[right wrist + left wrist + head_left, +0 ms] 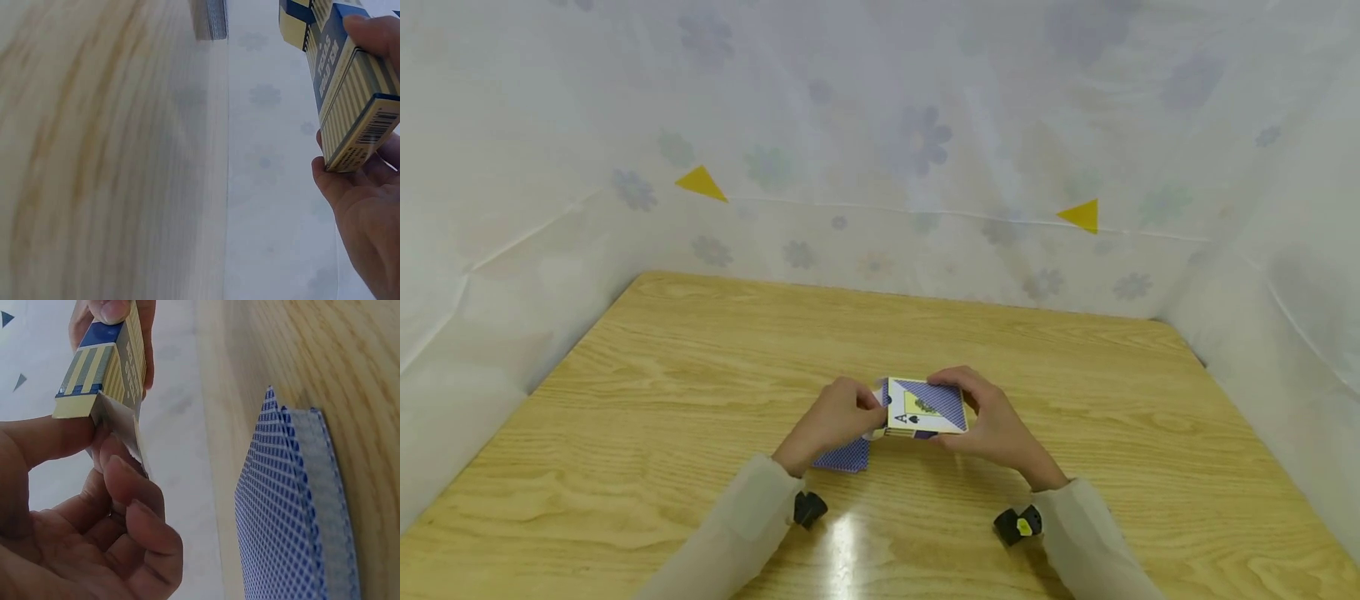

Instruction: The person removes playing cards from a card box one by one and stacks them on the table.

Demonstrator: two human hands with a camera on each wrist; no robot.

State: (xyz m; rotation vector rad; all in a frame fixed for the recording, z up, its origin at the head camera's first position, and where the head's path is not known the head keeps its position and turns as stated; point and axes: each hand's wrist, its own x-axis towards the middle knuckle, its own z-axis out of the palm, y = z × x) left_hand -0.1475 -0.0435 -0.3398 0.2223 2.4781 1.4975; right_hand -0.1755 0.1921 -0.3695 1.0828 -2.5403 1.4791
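A playing-card box (925, 406) with an ace of spades on its top face is held up over the table. My right hand (996, 427) grips it at its right end, thumb and fingers on opposite sides; the barcode end (369, 128) shows in the right wrist view. My left hand (835, 418) is at the box's other end, where the end flap (125, 428) stands open. Its thumb and curled fingers pinch around that flap. A blue-patterned stack of cards (275, 519) lies on the table beneath my left hand, partly hidden by it in the head view.
The wooden table (700, 350) has white flower-print sheeting (880, 167) around its back and sides. Two yellow triangles (702, 183) are fixed on the back sheet. A black wrist camera (808, 508) sits by each sleeve.
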